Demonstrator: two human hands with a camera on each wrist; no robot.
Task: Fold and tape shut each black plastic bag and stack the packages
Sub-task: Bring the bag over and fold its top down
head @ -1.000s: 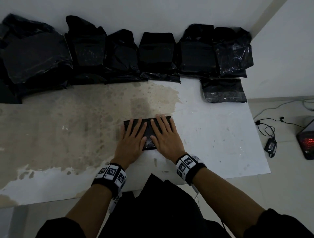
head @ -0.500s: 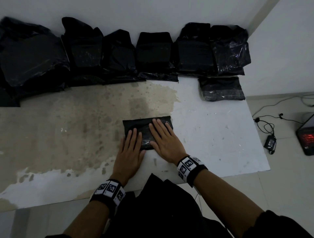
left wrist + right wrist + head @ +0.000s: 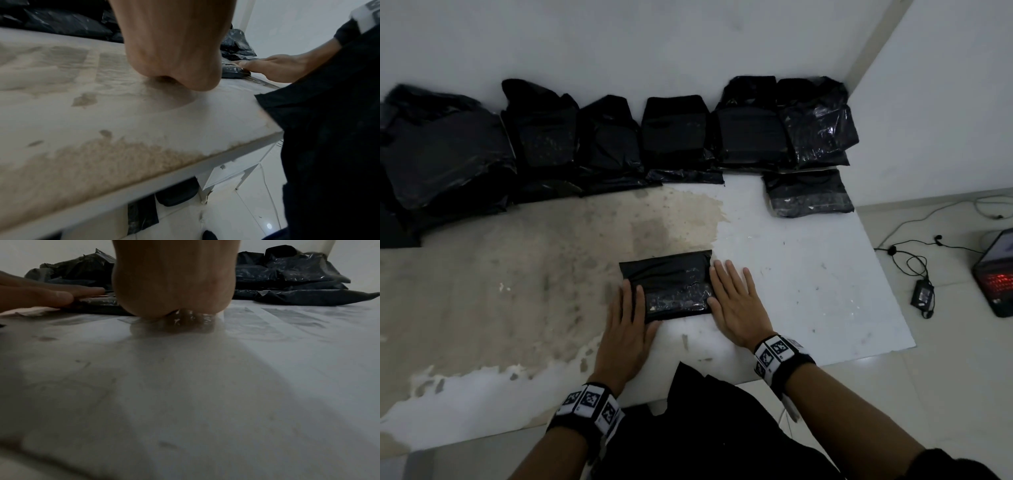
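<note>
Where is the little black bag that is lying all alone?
In the head view, the lone flat black plastic package lies at the table's far right corner, just in front of the right end of the row of black bags along the wall.

A white tabletop [image 3: 808, 281] has a big brown stain on its left part. On the floor [image 3: 945, 394] past its right edge lie a laptop [image 3: 996, 277], a charger [image 3: 922, 297] and cords [image 3: 914, 260].

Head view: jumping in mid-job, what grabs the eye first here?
The small black package at the table's middle, with the left hand and right hand flat at its two ends. Behind it, a row of black packages lines the wall, and a red-lit laptop sits on the floor at right.
</note>
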